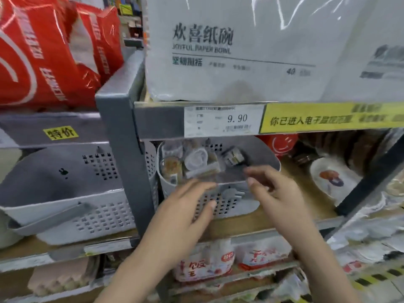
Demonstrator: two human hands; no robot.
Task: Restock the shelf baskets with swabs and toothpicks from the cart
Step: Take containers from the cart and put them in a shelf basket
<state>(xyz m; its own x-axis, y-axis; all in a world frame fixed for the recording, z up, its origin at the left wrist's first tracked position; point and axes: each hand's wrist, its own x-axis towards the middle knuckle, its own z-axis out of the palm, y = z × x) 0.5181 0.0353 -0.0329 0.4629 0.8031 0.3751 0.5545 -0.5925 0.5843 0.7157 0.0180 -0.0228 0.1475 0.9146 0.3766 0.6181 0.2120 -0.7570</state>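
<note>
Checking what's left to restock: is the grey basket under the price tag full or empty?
Partly full: the grey perforated plastic basket holds small clear packs on its left side.

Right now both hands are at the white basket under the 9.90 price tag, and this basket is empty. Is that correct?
Not quite. The head view shows the white basket already holds small packs and round tubs in its left part. The rest is right: the left hand and right hand are at it, under the 9.90 price tag.
</note>
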